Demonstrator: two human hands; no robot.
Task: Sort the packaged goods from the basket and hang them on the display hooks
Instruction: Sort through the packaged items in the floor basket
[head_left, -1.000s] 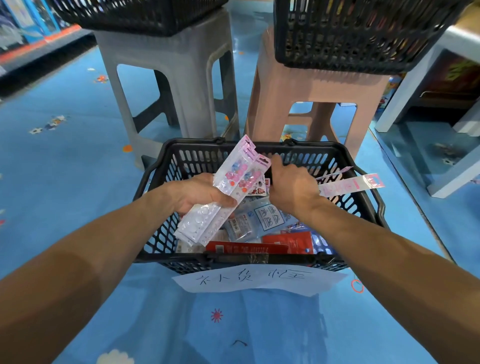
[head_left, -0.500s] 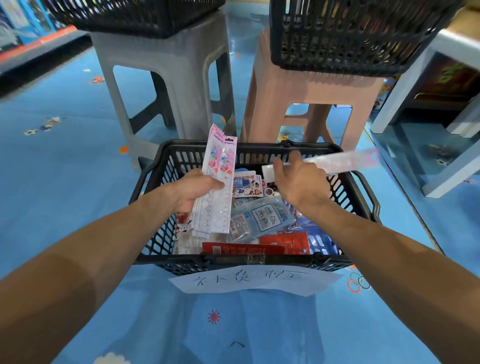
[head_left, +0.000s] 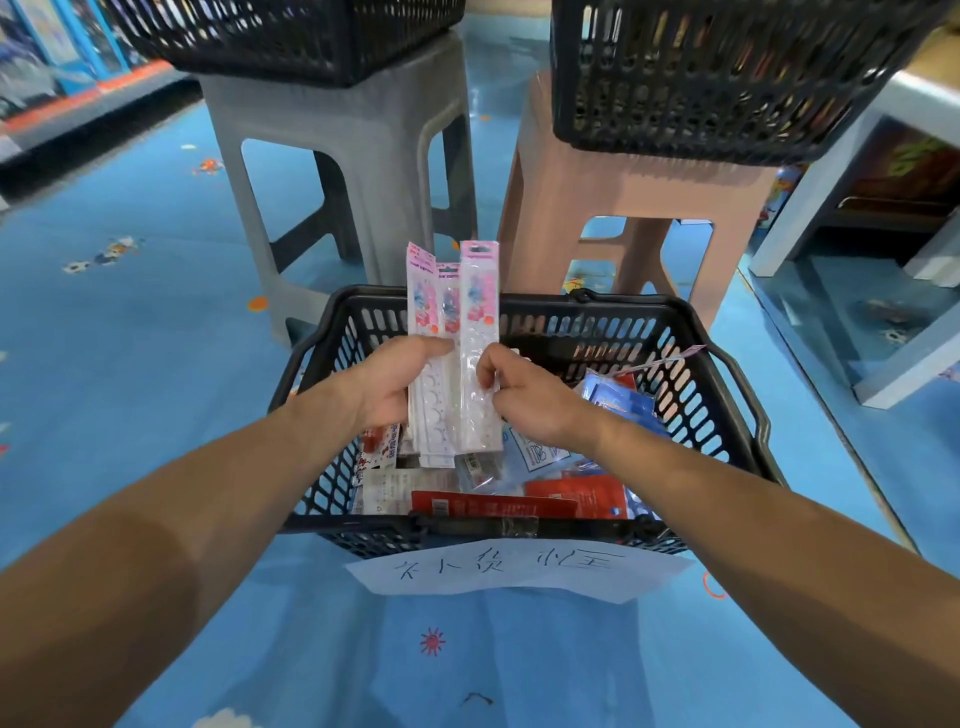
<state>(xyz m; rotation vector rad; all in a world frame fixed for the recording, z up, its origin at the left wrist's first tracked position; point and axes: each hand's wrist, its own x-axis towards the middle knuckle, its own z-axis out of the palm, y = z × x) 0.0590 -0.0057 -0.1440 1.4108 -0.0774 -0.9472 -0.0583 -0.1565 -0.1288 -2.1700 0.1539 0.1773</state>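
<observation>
Fingers (head_left: 431, 347) partly behind perhaps three packs (head_left: 480, 322)

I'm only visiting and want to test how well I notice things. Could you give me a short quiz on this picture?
1. True or false: the left hand and the right hand both hold the pink packs above the basket.
2. What hangs on the basket's near side? A) a paper label B) a padlock C) a towel
3. How many stools stand behind the basket?

Key: 1 true; 2 A; 3 two, a grey stool and a pink stool.
</observation>
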